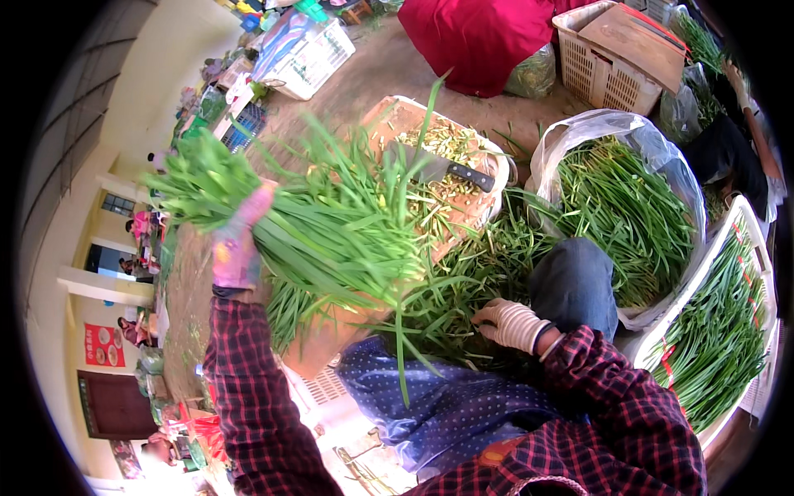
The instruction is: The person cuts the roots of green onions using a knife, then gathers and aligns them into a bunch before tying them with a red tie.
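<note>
Raised to the left, my left hand (240,240), in a pink patterned glove, is wrapped round a big bunch of garlic chives (331,231). Its long leaves fan out rightward over the board and blur a little. My right hand (511,324), in a white knitted glove, is low over loose green leaves (451,318) beside my knee. Its fingers are curled together; whatever they hold, if anything, is hidden. Beyond the bunch, a cleaver with a black handle (471,176) lies on the cutting board (382,124), among pale chopped stem ends (447,140).
Right of my knee stands a clear plastic bag (571,124) full of green leaves. Nearer is a white crate (757,240) of chives tied with red bands. A cream crate (579,62) with cardboard on top stands at the back. Another person's arm (761,136) shows at far right.
</note>
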### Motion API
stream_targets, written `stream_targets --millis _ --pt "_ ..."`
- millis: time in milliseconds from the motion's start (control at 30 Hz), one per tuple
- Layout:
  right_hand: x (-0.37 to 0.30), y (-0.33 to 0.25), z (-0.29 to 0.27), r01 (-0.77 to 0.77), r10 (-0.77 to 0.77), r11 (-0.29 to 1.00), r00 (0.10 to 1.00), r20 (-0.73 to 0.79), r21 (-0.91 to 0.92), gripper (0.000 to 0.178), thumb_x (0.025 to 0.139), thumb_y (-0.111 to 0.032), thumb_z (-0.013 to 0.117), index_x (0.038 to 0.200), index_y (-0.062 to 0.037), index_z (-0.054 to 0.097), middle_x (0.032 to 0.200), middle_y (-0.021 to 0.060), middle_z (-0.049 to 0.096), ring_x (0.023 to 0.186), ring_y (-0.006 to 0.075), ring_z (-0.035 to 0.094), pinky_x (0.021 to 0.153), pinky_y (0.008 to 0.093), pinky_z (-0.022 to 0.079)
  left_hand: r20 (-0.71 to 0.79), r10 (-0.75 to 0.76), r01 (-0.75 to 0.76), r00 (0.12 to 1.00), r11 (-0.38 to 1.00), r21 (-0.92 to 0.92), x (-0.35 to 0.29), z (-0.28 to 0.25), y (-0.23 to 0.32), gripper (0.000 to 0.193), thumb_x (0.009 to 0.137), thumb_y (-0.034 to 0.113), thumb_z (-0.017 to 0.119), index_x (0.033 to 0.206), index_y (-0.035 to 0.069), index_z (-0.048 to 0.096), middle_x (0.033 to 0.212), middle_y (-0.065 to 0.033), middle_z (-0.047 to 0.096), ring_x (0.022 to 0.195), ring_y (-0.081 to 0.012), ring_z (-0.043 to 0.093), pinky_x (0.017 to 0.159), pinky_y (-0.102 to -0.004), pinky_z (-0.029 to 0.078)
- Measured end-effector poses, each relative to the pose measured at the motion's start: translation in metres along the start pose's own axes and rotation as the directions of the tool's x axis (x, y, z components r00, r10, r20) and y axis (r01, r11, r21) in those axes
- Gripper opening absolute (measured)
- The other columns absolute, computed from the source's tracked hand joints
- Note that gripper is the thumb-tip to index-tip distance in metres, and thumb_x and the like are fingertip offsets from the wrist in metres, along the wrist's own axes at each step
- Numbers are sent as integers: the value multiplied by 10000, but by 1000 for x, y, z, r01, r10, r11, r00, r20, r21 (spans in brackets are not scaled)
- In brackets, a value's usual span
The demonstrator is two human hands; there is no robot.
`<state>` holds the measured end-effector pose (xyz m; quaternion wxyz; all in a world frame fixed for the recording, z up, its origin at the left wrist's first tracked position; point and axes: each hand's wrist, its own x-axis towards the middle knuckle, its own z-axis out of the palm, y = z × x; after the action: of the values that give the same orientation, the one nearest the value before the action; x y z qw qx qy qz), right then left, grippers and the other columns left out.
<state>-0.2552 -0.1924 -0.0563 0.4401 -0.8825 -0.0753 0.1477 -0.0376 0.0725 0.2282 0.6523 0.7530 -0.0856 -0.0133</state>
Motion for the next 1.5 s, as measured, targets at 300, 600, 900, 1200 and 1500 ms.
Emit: stream_targets --millis 300,600,900,1200,1500 --pt "3 7 10 -74 129 959 973 193 -272 314 866 -304 551 1073 -108 683 1034 175 652 974 359 628 826 469 514 16 -101 102 995 986 -134 -2 28 15 262 804 111 718 1052 38 674 1027 -31 655 936 -142 619 882 -307 489" --pt "8 5 19 -76 115 951 987 113 -301 277 779 -196 530 871 -14 718 891 235 678 844 388 672 740 472 547 123 115 -116 986 993 1 -25 41 -26 343 838 62 677 1173 11 628 1147 -80 630 1041 -164 590 956 -318 456" --pt "5 11 35 -118 168 922 980 105 -369 248 772 -169 591 954 -28 684 974 188 659 870 369 660 726 453 541 65 120 -105 991 975 -197 -48 39 -35 352 859 43 630 1202 4 564 1172 -61 577 1102 -165 532 1007 -327 398" --pt "-38 -23 71 -79 75 885 997 -27 -460 152 755 -132 593 847 -31 662 893 153 661 793 315 680 636 421 555 98 148 -121 984 963 -242 -60 48 -35 392 920 148 587 1289 30 528 1220 -81 575 1114 -181 548 999 -354 413" --pt "-39 -3 93 -90 148 928 980 135 -360 229 781 -187 596 936 -47 691 969 159 667 895 358 667 737 449 555 125 119 -95 985 979 -182 -70 46 -23 419 930 184 568 1310 19 498 1245 -97 561 1132 -202 539 1005 -364 413"
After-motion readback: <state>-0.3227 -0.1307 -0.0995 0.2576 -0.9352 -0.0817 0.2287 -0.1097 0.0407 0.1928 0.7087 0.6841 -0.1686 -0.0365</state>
